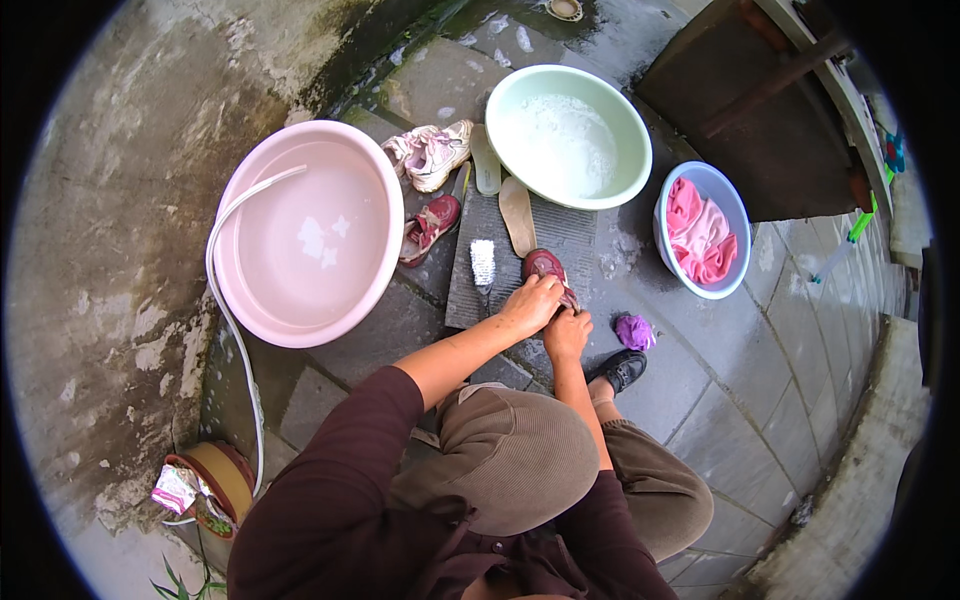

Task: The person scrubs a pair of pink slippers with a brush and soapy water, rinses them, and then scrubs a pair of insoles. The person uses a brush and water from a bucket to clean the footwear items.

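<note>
A red shoe [544, 264] lies on a ribbed stone slab [469, 225], its toe pointing away from me. My left hand [532, 304] grips the shoe's opening from the left, and my right hand [568, 334] holds its heel end. Left of the shoe rests a scrubbing brush [483, 262] with its white bristles facing up. A tan insole [517, 217] and a paler insole [486, 161] lie beyond it. The matching red shoe [431, 229] stands left of the slab, near a pair of white and pink sneakers [439, 154].
A pink basin [390, 225] of water with a white hose [212, 262] is on the left. Ahead stands a pale green basin [643, 142] of sudsy water. To the right are a blue basin [742, 225] of pink cloths and a purple bundle [634, 332]. A flowerpot [225, 476] stands lower left.
</note>
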A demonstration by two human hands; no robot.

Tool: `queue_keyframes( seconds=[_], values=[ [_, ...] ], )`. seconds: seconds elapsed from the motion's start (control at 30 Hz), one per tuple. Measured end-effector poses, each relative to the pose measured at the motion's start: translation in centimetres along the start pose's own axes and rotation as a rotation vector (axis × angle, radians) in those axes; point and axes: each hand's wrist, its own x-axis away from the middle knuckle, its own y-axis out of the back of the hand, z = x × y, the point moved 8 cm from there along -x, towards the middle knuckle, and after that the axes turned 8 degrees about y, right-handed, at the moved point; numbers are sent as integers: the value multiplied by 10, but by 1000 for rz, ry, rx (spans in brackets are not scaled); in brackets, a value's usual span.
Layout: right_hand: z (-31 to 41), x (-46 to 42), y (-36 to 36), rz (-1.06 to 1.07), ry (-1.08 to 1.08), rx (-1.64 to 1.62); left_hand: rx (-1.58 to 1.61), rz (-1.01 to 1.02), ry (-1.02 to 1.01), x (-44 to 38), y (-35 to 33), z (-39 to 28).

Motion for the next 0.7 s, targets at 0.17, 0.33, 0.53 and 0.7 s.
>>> queue_keyframes(
  seconds=[0.17, 0.33, 0.53, 0.7],
  values=[
    [-16, -19, 0, -152, -70, 14, 50, 2, 4, -6, -12, -3],
    [-4, -10, 7, -233, 11, 29, 64, -8, 61, -1, -12, 6],
    [-6, -8, 11, -318, -60, -141, 47, -51, 21, 4, -9, 6],
    [-54, -28, -45, 44, -164, -1327, 62, -74, 5, -1, -3, -3]
  ],
)
